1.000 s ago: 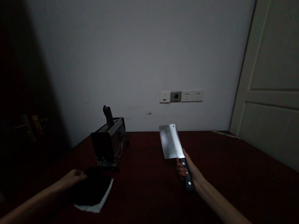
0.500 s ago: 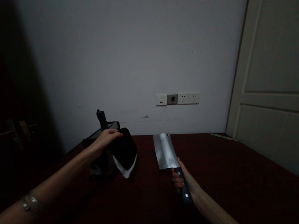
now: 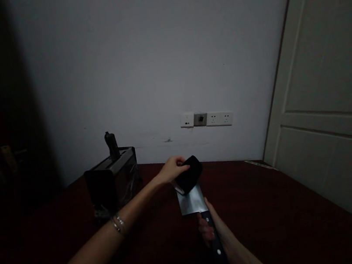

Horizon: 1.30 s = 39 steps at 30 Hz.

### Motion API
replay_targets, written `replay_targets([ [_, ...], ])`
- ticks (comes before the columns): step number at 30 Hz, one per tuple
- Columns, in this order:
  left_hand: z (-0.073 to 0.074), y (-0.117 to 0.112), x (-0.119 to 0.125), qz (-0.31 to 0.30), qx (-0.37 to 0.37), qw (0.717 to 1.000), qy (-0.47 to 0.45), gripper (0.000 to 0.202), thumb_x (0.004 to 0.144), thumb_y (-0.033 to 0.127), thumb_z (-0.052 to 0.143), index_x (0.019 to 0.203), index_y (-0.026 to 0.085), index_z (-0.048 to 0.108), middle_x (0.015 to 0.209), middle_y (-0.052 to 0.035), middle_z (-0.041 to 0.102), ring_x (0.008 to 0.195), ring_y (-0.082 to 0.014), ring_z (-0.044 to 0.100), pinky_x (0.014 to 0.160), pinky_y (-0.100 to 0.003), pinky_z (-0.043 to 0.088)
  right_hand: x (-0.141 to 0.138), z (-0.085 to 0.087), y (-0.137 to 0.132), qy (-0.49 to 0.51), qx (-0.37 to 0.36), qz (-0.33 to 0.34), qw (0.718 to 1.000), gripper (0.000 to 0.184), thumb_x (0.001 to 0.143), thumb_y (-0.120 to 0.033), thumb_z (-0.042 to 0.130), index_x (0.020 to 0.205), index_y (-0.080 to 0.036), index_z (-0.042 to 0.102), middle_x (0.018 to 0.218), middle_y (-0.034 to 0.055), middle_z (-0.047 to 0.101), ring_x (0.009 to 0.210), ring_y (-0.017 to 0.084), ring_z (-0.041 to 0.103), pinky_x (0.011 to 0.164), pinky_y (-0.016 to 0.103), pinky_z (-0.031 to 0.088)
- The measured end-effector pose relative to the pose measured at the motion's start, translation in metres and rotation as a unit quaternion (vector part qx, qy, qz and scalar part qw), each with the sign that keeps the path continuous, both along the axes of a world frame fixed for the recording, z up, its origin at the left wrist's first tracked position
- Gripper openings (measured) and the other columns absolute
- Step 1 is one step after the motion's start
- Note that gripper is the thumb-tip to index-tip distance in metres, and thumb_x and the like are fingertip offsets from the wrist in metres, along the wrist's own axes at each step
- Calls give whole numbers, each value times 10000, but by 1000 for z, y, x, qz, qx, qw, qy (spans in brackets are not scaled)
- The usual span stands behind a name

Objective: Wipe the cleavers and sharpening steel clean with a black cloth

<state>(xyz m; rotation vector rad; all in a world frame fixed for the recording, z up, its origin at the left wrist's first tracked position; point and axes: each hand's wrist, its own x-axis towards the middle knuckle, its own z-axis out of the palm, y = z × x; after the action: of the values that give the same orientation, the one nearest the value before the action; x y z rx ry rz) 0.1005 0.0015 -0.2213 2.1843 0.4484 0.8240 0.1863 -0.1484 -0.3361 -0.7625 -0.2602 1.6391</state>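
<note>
- Grips: I count two, both bare hands.
- Left grip point(image 3: 172, 170): I find the thumb and fingers pinching one black, soft-looking folded cloth point(image 3: 189, 176) with a pale edge.
- Right grip point(image 3: 222, 229): I find it closed around the black, riveted handle of one cleaver point(image 3: 191, 202) with a broad rectangular steel blade, blade pointing away from the wearer.
- Position: the cloth covers the far part of the blade from my view; I cannot tell whether they touch.
- Table point(image 3: 256, 208): one, dark red, beneath both grips.
- Holder: one dark box-shaped slotted holder point(image 3: 113, 179) with a metallic top edge stands on the table, left of the cleaver.
- In the holder: I count one upright black handle point(image 3: 112, 146) rising from its top.
- Left wrist: silver-coloured beaded jewellery point(image 3: 120, 222); I cannot tell whether one band or two.
- Wall point(image 3: 120, 69): one row of four outlet plates point(image 3: 200, 119), three white, one grey.
</note>
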Motion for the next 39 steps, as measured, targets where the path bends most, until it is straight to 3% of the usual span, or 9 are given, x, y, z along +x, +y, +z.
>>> replay_targets([
  [2, -14, -6, 3, 43, 148, 988, 4, 141, 715, 222, 556, 826, 135, 545, 779, -40, 585, 733, -158, 545, 648, -283, 436, 3, 1, 1, 6, 12, 8, 1000, 558, 710, -667, 430, 533, -141, 484, 329, -80, 358, 245, 2, 235, 254, 117, 144],
  [5, -21, -19, 2, 112, 377, 920, -3, 262, 743, 133, 521, 1005, 127, 508, 996, -100, 552, 942, -209, 511, 793, -372, 429, 7, 3, 0, 9, 32, 3, 999, 549, 714, -656, 438, 548, -137, 507, 338, -77, 373, 247, 5, 244, 255, 121, 152],
  [9, -23, -34, 0, 16, 561, 827, 30, 284, 818, 81, 419, 1091, 117, 489, 1221, -117, 474, 1186, -213, 375, 964, -377, 339, 11, 4, 1, 1, 41, 1, 999, 572, 724, -670, 399, 530, -143, 506, 317, -75, 360, 231, 14, 223, 243, 131, 141],
  [12, -29, -41, -1, -10, 570, 820, 54, 323, 871, 173, 375, 1178, 97, 445, 1325, -116, 397, 1287, -191, 243, 1036, -349, 261, 14, 3, 5, -15, 55, 19, 998, 626, 719, -714, 321, 511, -152, 504, 296, -73, 343, 216, 28, 208, 235, 150, 143],
  [18, -29, -40, 4, 62, 546, 830, 91, 626, 880, 476, 289, 1323, 34, 266, 1404, -180, 239, 1322, -227, 123, 1053, -375, 207, 10, -2, 6, -99, 81, 25, 991, 661, 695, -755, 263, 484, -174, 495, 252, -58, 326, 193, 52, 218, 222, 175, 177],
  [24, -17, -45, 8, 151, 536, 825, 98, 632, 891, 473, 237, 1342, 30, 229, 1422, -173, 186, 1324, -235, 103, 1065, -388, 161, -5, 7, -6, -128, 77, -11, 989, 636, 724, -719, 295, 489, -165, 499, 249, -46, 348, 194, 60, 253, 216, 176, 202],
  [29, -23, -70, 1, 147, 557, 810, 112, 639, 885, 495, 217, 1360, 67, 210, 1441, -132, 146, 1330, -221, 70, 1071, -365, 154, -6, 16, -12, -111, 99, -32, 988, 632, 688, -733, 346, 477, -153, 482, 273, -50, 367, 194, 38, 233, 211, 164, 186],
  [35, -5, -59, 2, 215, 538, 808, 113, 615, 896, 449, 230, 1361, 48, 199, 1439, -147, 141, 1329, -227, 83, 1070, -376, 157, -9, 15, -15, -98, 100, -11, 990, 603, 664, -721, 413, 499, -147, 501, 296, -60, 372, 205, 36, 247, 206, 160, 184],
  [39, -12, -74, 0, 193, 556, 800, 116, 635, 885, 472, 248, 1366, 61, 193, 1445, -132, 127, 1330, -231, 59, 1073, -381, 155, -8, 17, -17, -94, 109, -18, 989, 603, 673, -713, 412, 484, -146, 496, 292, -56, 370, 205, 33, 240, 210, 160, 173],
])
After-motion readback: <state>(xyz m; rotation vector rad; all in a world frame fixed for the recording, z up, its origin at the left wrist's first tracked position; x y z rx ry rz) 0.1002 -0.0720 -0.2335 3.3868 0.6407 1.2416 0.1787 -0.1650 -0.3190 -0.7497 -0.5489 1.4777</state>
